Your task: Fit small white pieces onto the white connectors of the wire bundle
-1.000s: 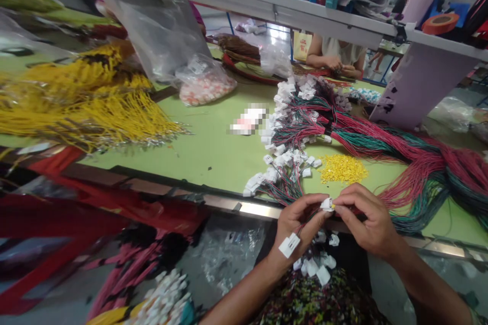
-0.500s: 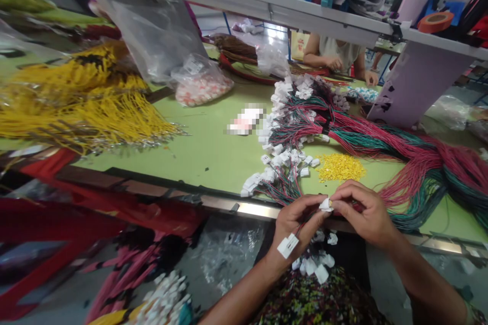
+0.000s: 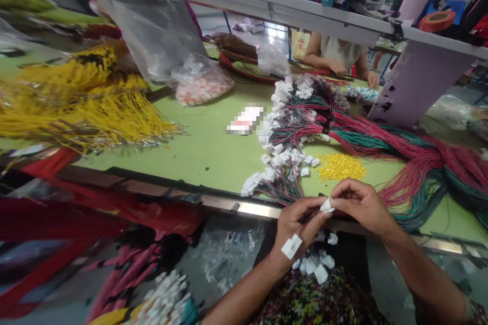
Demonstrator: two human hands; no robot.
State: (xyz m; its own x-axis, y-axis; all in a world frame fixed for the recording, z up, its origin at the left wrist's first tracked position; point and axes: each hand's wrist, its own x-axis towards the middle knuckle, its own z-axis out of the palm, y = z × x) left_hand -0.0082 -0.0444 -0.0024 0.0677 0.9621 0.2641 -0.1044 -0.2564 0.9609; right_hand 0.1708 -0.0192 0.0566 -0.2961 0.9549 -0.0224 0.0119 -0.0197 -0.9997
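Both left hand (image 3: 293, 226) and right hand (image 3: 364, 207) clamp fingers (image 3: 308, 204) on a white connector (image 3: 327, 206); green table (image 3: 206, 147) and shelf (image 3: 274, 10) beyond.

- No word, number or brand is legible.
- White connector (image 3: 291, 247) at the wrist of the left hand (image 3: 295, 221): dark marks, either print or slots; which cannot be told.
- Card (image 3: 246, 119) on the table, beyond and left of that hand: white and reddish, pixelated.
- Label (image 3: 193, 64) on the clear plastic bag (image 3: 206, 84), farther beyond and left: dark marks, too blurred.
- Pale yellow bag (image 3: 299, 44), far beyond the same hand: red print, too small.
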